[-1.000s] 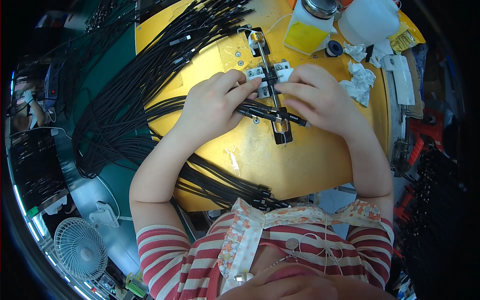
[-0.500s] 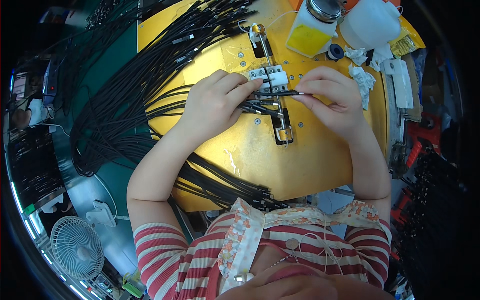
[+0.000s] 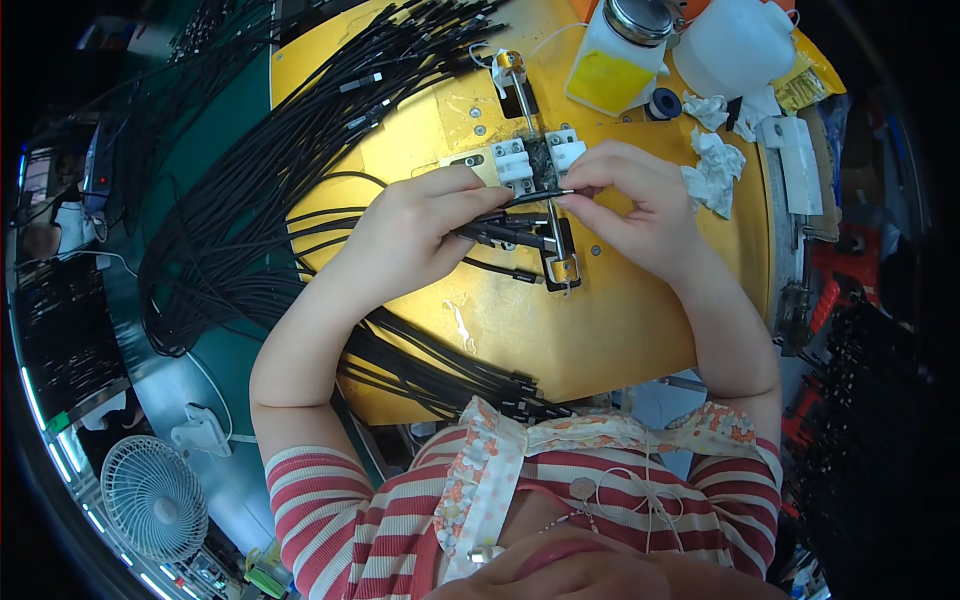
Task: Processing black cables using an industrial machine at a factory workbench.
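Observation:
My left hand (image 3: 425,222) is closed around several black cables (image 3: 505,232), whose plug ends stick out to its right. One black cable (image 3: 535,198) stretches from its fingertips across to my right hand (image 3: 635,205). There, thumb and forefinger pinch that cable's metal-tipped end. Just beyond the fingers is a small fixture, with a left white block (image 3: 512,165) and a right white block (image 3: 566,150) standing apart on either side of a dark gap. A metal rod (image 3: 530,110) runs through the fixture. A single cable end (image 3: 522,275) lies below the bunch.
A gold-coloured work plate (image 3: 620,320) carries a big cable pile (image 3: 230,200) on the left and another bundle (image 3: 450,370) near its front edge. At the back right are a jar with a metal lid (image 3: 620,55), a white container (image 3: 735,50) and crumpled tissue (image 3: 715,170). A fan (image 3: 155,498) stands lower left.
The fixture's white blocks have moved apart, opening a dark gap. My right hand has shifted left with the cable end. One cable end now lies apart below the bunch.

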`<act>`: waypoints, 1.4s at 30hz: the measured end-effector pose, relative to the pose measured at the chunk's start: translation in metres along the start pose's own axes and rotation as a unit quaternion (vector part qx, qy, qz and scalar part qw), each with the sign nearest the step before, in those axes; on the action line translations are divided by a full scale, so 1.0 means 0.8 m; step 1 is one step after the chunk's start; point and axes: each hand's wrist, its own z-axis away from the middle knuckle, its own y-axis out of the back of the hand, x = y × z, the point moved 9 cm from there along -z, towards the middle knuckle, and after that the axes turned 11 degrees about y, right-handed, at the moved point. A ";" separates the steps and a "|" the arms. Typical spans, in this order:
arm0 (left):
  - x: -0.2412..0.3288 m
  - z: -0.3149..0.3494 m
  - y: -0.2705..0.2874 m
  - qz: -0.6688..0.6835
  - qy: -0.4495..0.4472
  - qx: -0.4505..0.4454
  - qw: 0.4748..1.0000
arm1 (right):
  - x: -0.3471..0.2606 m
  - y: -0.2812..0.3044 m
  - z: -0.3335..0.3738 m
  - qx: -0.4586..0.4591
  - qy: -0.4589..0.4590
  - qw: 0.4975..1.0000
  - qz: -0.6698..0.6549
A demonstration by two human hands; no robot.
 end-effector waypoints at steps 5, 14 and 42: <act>-0.005 0.002 0.001 -0.012 -0.046 0.059 0.997 | -0.012 -0.003 -0.005 -0.017 0.040 0.997 0.071; 0.012 0.012 0.000 -0.027 -0.150 0.123 0.981 | -0.028 -0.025 -0.004 -0.037 0.120 0.990 0.066; -0.008 -0.006 -0.013 -0.191 -0.090 0.126 0.969 | 0.015 -0.004 -0.001 -0.029 0.030 0.966 0.254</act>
